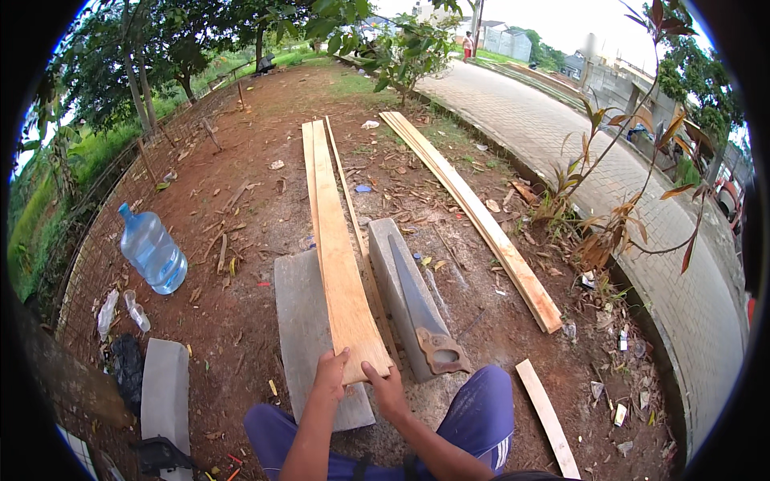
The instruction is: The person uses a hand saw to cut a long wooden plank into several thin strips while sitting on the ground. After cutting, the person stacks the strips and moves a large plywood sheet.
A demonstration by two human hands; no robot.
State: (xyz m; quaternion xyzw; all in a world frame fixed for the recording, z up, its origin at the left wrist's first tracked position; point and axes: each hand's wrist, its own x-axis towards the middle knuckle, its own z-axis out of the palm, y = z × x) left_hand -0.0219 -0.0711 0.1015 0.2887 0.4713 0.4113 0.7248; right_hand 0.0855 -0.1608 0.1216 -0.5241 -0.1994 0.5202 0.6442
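Observation:
My left hand and my right hand grip the near end of a long light wooden board, one on each side, with thumbs on top. A second board and a thin strip lie alongside it, stretching away from me. Beneath them is a flat grey concrete block. Just right of the boards, a hand saw with a wooden handle rests on a longer concrete block, its handle toward me.
Stacked planks and a short board lie on the right. A large blue water jug, black bag and another block are left. A plant borders the paved path, where a distant person stands.

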